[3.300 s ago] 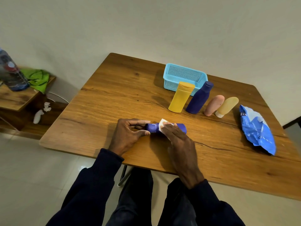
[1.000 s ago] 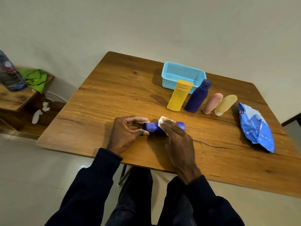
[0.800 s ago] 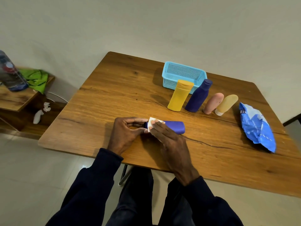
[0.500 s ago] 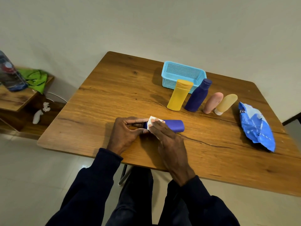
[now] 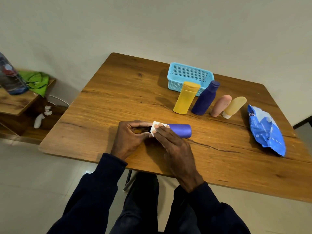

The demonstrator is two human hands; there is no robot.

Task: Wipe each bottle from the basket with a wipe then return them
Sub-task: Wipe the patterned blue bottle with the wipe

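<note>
1. While the seemingly light, slick bottle (image 5: 181, 130) is lying near the surface's (image 5: 118, 92) front edge, the left grip (image 5: 128, 137) is clasping its cap end.
2. The right grip (image 5: 175, 146) is pressing the wipe (image 5: 155, 128) flat-fingered.

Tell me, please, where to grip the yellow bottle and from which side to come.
Probably around its body's middle, coming from the front-left. The yellow bottle stands upright, cap on top; the basket is just behind it and the dark blue bottle stands close at its right, so those sides look crowded.
</note>
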